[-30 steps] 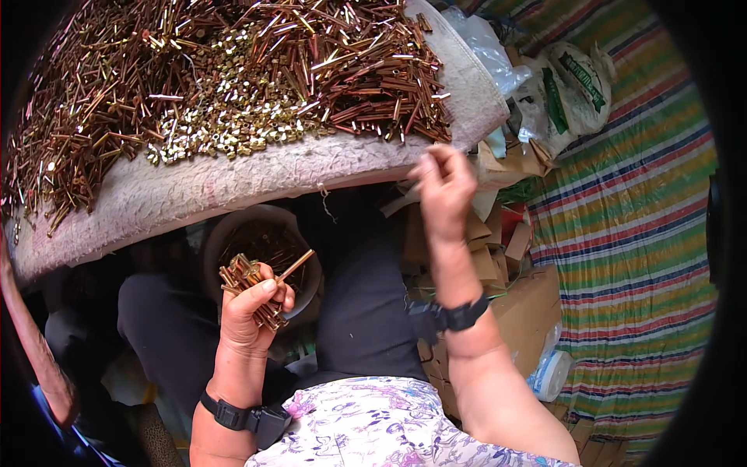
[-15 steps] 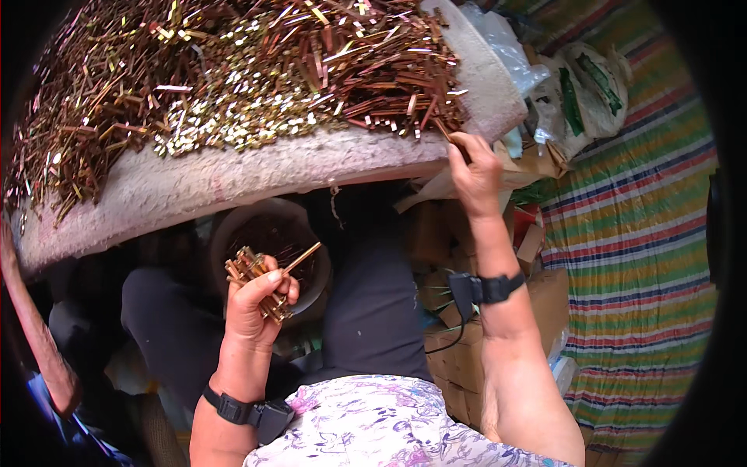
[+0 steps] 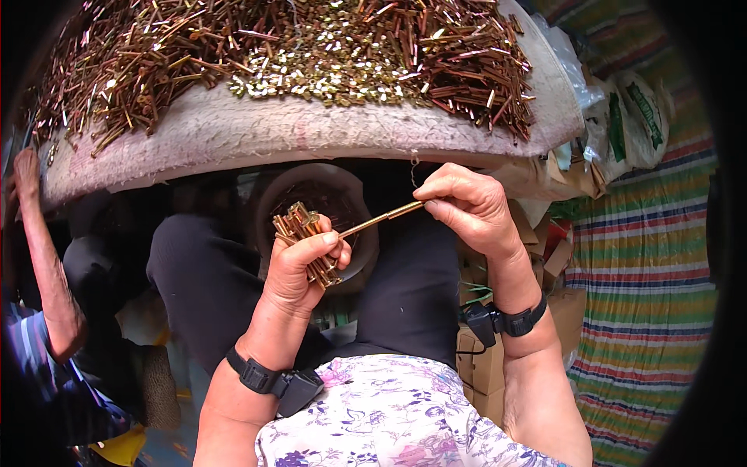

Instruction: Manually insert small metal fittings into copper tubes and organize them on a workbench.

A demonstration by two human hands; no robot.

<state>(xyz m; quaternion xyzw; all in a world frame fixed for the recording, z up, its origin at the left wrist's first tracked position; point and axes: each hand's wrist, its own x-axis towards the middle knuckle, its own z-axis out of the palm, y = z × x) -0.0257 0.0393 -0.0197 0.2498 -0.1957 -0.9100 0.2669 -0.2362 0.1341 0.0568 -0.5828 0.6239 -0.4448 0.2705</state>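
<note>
Closed around a bundle of brassy bolts [image 3: 297,224], my left hand [image 3: 294,268] also pinches a thin metal rod [image 3: 364,227] that points up to the right. A slightly thicker brassy tube [image 3: 406,210] lies in line with the rod, meeting its far end. My right hand [image 3: 476,214] pinches the outer end of this tube between thumb and fingertips. Beyond both hands, a pile of long metal tubes [image 3: 486,74] and a heap of small shiny nuts [image 3: 327,84] lie on a pale cloth-covered surface [image 3: 272,128].
Below the work surface's edge, a pale bucket [image 3: 364,198] with metal pieces stands between my knees. At the left, another person's arm [image 3: 48,261] reaches to the surface. Cardboard boxes [image 3: 486,373] stand beside my right leg; striped sheeting [image 3: 638,311] lies at right.
My right hand has come back from the pile's right edge, bringing a tube to the rod at my left hand. The view has shifted; the other person's hand now shows at left.
</note>
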